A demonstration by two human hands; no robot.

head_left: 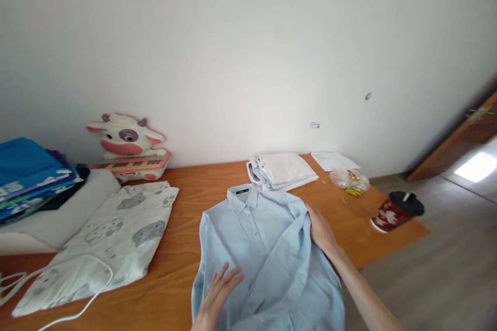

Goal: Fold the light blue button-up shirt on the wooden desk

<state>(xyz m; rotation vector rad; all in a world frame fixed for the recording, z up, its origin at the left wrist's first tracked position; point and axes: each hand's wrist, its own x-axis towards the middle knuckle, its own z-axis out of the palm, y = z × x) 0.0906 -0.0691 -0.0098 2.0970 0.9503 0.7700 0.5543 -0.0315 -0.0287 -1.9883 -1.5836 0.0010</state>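
A light blue button-up shirt (248, 248) lies front side up on the wooden table, collar toward the wall. One sleeve is folded diagonally across its front. My left hand (220, 292) is over the lower left of the shirt, fingers spread, with nothing in it. At the shirt's right shoulder, my right hand (319, 225) grips the fabric edge; its fingertips are partly hidden by the cloth. Just behind the collar sits a stack of folded white clothes (287, 168).
On the left are a white patterned cloth (128, 227), a white cable (97, 295), a cow toy piano (130, 145) and a pile of folded blue clothes (33, 176). To the right stand a lidded cup (392, 214) near the table edge, a plastic bag (349, 181) and paper (334, 160).
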